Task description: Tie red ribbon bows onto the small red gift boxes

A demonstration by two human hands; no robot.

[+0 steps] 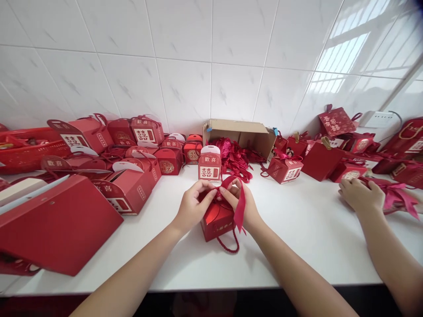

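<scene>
L hand (pixel 192 206) & R hand (pixel 247 206) each pinch red satin ribbon (pixel 241 208) atop red gift box (pixel 217 225); box rests on white table (pixel 313 224), prob. so tabletop backs finger pressure.

The white-topped middle box (pixel 209 164) reads "歡喜" above a label (pixel 206 172) reading "囍".

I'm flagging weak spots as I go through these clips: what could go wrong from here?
1. The dark pink ribbon has an end hanging down by the right hand; it could twist or slip while the left hand pinches near the knot.
2. The rope handle loops out on the red box's near side and might snag.
3. The upright box just beyond the hands could get knocked.
</scene>
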